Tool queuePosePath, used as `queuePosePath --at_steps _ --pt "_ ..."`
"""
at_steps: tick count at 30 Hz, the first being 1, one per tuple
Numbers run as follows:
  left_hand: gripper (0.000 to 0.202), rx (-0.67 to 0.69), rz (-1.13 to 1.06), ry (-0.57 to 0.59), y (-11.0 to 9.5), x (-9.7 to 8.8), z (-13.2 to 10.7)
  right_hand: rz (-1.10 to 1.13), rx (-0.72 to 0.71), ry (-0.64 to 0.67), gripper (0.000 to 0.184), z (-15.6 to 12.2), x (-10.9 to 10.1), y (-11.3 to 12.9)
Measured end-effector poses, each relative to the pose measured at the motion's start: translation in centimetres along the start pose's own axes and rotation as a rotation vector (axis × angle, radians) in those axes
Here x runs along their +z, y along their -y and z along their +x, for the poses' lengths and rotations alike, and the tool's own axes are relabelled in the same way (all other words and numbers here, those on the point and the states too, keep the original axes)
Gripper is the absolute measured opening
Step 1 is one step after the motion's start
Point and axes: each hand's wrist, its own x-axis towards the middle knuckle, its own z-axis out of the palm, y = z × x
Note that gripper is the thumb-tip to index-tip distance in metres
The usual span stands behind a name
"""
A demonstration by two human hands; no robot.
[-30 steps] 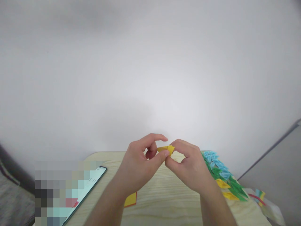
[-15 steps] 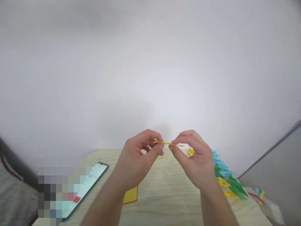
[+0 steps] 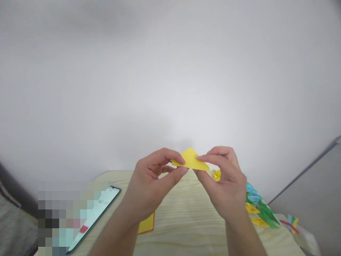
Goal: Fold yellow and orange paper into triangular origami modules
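**Your two hands pinch a yellow paper triangle (image 3: 190,160) above the wooden table (image 3: 186,213).**

Your left hand (image 3: 149,188) grips the triangle's left corner between thumb and forefinger, and your right hand (image 3: 226,188) grips its right corner the same way. The paper is held flat-on, apex up, clear of the tabletop. A phone (image 3: 98,209) lies at the left and a yellow sheet (image 3: 147,224) lies under your left forearm. A pile of folded blue, green and yellow pieces (image 3: 259,209) sits just right of your right hand.
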Motion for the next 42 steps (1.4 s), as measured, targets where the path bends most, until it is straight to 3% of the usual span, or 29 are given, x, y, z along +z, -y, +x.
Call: queuePosePath --at_steps 5,8,12,19,24,31,36,42 --pt "0.012 0.018 -0.044 -0.027 0.1 0.1 -0.1 0.333 0.214 0.147 0.033 0.1 -0.6 -0.2" --pt "0.012 0.035 -0.032 -0.021 0.0 0.2 -0.1 0.472 0.318 0.236 0.024 0.3 -0.9 0.2" --pt "0.014 0.08 -0.011 -0.01 -0.1 0.4 -0.1 0.472 0.309 0.247 0.013 0.6 -1.0 0.6" --pt "0.013 0.113 -0.001 -0.024 -0.1 0.4 -0.1 0.472 0.35 0.218 0.019 0.1 -1.1 0.5" --pt "0.009 0.132 -0.009 -0.037 -0.5 0.3 -0.1 0.458 0.347 0.191 0.013 0.0 -1.1 0.4" --pt "0.006 0.111 -0.021 -0.113 -1.0 0.6 -0.4 0.473 0.403 0.16 0.007 0.1 -0.9 0.8" --pt "0.008 0.105 -0.01 -0.153 -1.1 0.7 -0.4 0.546 0.442 0.17 0.012 0.1 -0.9 0.7" --pt "0.009 0.106 -0.02 -0.194 -1.1 0.6 -0.6 0.526 0.385 0.222 0.01 0.3 -1.4 0.1"
